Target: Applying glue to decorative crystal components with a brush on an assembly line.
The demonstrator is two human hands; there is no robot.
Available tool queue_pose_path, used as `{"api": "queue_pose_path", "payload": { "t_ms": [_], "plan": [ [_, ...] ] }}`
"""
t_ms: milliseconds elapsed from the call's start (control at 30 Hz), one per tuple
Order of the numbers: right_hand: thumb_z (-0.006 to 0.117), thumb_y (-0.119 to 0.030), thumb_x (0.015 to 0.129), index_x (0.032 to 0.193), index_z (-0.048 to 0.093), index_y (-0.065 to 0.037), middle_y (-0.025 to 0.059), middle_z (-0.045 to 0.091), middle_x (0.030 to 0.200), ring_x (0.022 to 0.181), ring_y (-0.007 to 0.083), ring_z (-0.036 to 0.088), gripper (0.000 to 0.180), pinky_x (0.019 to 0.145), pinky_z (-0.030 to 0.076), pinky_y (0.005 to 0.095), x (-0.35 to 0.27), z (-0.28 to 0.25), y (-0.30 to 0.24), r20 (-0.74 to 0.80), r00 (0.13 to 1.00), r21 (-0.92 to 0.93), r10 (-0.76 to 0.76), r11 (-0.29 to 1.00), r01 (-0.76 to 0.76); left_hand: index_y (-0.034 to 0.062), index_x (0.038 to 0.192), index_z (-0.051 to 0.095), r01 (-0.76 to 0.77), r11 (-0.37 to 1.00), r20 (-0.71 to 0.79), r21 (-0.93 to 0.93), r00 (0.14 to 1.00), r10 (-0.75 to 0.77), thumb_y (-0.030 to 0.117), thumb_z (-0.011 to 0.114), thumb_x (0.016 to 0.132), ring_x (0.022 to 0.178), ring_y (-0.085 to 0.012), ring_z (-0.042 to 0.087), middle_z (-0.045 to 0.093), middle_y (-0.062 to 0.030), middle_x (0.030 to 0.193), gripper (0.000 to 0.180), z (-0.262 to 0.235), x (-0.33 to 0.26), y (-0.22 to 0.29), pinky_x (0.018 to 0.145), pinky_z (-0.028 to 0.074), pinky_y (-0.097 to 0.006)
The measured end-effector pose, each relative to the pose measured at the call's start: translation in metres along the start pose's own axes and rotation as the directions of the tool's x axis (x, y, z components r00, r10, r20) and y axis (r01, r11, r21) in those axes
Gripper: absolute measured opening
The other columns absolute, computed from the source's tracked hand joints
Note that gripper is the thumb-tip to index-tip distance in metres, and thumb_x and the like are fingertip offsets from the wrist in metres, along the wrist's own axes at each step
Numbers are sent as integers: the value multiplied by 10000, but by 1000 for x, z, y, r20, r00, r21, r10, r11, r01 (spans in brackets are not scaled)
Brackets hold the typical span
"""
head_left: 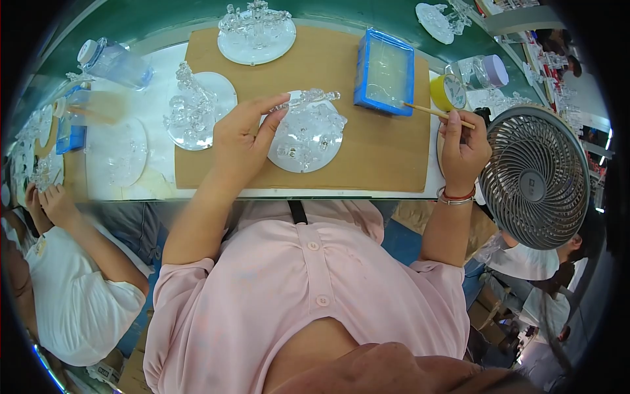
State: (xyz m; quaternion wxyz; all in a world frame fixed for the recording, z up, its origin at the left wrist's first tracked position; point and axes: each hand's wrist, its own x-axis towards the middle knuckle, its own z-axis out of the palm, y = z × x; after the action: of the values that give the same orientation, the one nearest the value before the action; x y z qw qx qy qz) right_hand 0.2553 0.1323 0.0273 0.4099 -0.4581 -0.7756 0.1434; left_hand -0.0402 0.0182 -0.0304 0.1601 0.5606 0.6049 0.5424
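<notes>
My left hand [241, 139] is closed, thumb and forefinger pinching the left end of a clear plastic piece [316, 96]. That piece lies over the far edge of a round white disc [281, 150], which carries more clear plastic parts. My right hand [464, 150] grips a thin wooden stick [430, 109], slanting left. Its tip reaches the near right corner of a blue-rimmed tray [359, 73]; whether it touches the pale, glossy contents I cannot tell.
Brown cardboard [387, 154] covers the worktop. Discs with clear parts stand at the left [223, 88] and far side [256, 52]. A yellow tape roll [448, 92], a lilac-capped bottle [470, 71] and a fan [535, 177] are right. A clear bottle [118, 64] and co-worker [79, 289] are left.
</notes>
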Motion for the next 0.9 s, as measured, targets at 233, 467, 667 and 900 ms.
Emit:
{"api": "queue_pose_path", "payload": {
  "t_ms": [233,467,667,900],
  "plan": [
    [549,-84,935,929,561,31,75,650,768,645,71,600,116,583,495,195,0,-7,-4,23,999,23,-36,999,36,76,1016,683,17,1000,7,-1,1000,-17,55,663,827,781,-195,658,685,-92,903,191,0,-1,0,666,503,-271],
    [550,-87,935,922,552,24,77,649,778,659,70,595,112,611,492,197,5,-6,-7,-9,1000,84,9,996,-9,73,1001,684,19,1000,-9,-12,1000,-19,62,662,830,774,-189,658,685,-91,901,172,0,-1,1,660,503,-270],
    [562,-82,929,925,551,21,78,642,775,636,76,586,104,587,483,198,7,0,1,68,996,9,63,998,-64,71,987,687,71,996,-12,-48,997,-72,73,668,829,761,-185,657,687,-92,900,159,2,-3,4,650,501,-271],
    [507,-79,940,950,492,20,180,625,778,574,159,575,101,548,484,259,-15,-13,-18,-193,981,339,-13,937,79,70,974,690,76,997,9,-25,997,-76,72,685,813,785,-198,662,692,-84,904,161,3,-8,5,667,509,-282]
  ]
}}
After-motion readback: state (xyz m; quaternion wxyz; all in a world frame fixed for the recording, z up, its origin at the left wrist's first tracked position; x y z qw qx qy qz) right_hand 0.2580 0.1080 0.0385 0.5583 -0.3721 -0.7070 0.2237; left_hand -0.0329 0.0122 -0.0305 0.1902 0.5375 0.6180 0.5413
